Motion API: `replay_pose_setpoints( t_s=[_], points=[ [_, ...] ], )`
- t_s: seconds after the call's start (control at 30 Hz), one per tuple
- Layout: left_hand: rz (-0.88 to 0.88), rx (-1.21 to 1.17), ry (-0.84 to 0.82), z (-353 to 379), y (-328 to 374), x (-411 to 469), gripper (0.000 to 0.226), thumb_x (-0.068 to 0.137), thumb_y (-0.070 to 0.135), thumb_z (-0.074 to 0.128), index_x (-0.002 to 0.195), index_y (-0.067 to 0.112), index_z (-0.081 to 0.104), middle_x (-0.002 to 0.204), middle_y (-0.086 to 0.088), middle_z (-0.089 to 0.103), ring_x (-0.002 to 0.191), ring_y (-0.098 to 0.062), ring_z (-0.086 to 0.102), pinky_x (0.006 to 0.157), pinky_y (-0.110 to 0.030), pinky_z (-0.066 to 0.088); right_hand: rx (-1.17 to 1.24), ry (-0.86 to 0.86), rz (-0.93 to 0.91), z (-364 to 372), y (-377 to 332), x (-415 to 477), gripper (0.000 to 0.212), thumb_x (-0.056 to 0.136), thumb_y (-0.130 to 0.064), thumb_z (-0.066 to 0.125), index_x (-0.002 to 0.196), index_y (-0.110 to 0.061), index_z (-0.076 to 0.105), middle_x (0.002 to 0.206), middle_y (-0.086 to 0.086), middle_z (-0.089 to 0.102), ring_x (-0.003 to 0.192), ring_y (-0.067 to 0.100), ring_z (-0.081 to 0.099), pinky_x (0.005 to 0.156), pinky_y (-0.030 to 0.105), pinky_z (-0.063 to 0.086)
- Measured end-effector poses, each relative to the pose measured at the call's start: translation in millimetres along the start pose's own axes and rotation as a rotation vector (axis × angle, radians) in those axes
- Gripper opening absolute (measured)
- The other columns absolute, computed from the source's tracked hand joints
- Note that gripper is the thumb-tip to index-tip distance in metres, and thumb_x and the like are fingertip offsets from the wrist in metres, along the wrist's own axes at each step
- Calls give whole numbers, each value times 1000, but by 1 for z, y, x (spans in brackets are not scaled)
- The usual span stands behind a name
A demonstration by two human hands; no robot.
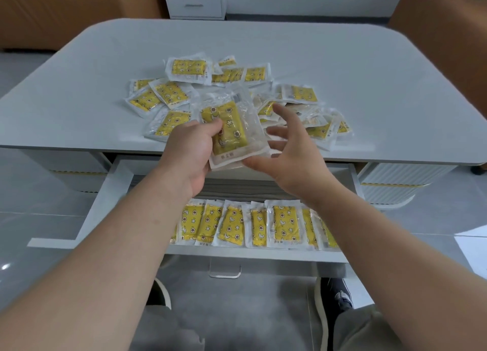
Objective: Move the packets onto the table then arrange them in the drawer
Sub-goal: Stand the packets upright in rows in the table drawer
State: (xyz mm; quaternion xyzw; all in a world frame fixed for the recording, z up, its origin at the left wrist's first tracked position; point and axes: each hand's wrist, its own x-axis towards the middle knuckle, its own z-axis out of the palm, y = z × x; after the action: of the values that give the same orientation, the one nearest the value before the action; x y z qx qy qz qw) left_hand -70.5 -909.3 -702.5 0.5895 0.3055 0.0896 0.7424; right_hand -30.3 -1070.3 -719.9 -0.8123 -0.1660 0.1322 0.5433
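One wide-angle camera, worn on the person's head, is the only view. It faces forward and steeply down, close above the open drawer (237, 253) at 6 o'clock; the grey table (342, 61) fills mid-frame, and a white cabinet (195, 0) stands far off at 12 o'clock.

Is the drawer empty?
No, a row of packets lies along the front of the drawer.

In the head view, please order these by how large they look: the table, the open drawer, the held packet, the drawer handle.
1. table
2. drawer
3. held packet, lifted toward the camera, so perhaps enlarged
4. drawer handle
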Motion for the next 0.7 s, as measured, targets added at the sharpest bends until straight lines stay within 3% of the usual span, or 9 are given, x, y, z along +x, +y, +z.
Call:
replay_pose_setpoints(
  t_s=[0.07, 0.13, 0.23, 0.37, 0.5, 0.63, 0.7],
  points=[
    [0, 5, -6, -1, 1, 1, 9, 98, 16, 62, 99, 10, 68, 89, -4, 77, 85, -23, 76, 84, -50, 61, 147, -53, 115, -2, 2, 3, 101, 75, -23, 90, 155, -34, 30, 126, -8, 66, 105, 8, 69, 87, 30, 55],
    [0, 19, -23, 0, 1, -1, 8, 98, 16, 62, 99, 10, 67, 86, -3, 77, 83, -22, 76, 82, -49, 61, 217, -67, 167, -3, 7, 7, 89, 75, -15, 89, 149, -30, 41, 118, -5, 72, 102, 13, 72, 92, 38, 55],
    [26, 59, -29, 2, 1, -5, 7, 97, 17, 65, 93, 11, 67, 81, -2, 77, 82, -20, 76, 83, -46, 61, 239, -51, 191, -7, 6, 9, 62, 77, 0, 77, 128, -28, 57, 111, 2, 72, 98, 19, 71, 88, 38, 53],
    [60, 115, -47, 3, -1, -8, 7, 93, 20, 71, 90, 15, 73, 90, 0, 79, 91, -19, 75, 94, -47, 56, 269, -18, 217, -13, 1, 10, 39, 81, -12, 77, 114, -25, 61, 110, 4, 66, 99, 21, 68, 72, 26, 49],
    [71, 182, -85, 7, -3, -7, 10, 87, 24, 76, 92, 15, 77, 95, 0, 79, 101, -19, 72, 104, -46, 49, 207, -51, 241, -13, 1, 8, 39, 80, -33, 85, 112, -25, 62, 100, -1, 71, 83, 8, 69, 64, 20, 46],
    [81, 261, -111, 13, -6, -7, 6, 82, 21, 81, 83, 18, 76, 94, 3, 78, 103, -15, 70, 105, -41, 46, 189, -50, 259, -18, 2, 10, 31, 79, -26, 86, 104, -20, 68, 94, -4, 75, 81, 5, 70, 64, 19, 47],
    [88, 266, -101, 15, -5, -7, 19, 79, 28, 83, 83, 13, 73, 94, 2, 78, 102, -15, 70, 101, -38, 47, 225, -29, 277, -27, 2, 15, 30, 79, -17, 86, 104, -15, 69, 98, 0, 76, 88, 14, 73, 69, 24, 53]
  ],
)
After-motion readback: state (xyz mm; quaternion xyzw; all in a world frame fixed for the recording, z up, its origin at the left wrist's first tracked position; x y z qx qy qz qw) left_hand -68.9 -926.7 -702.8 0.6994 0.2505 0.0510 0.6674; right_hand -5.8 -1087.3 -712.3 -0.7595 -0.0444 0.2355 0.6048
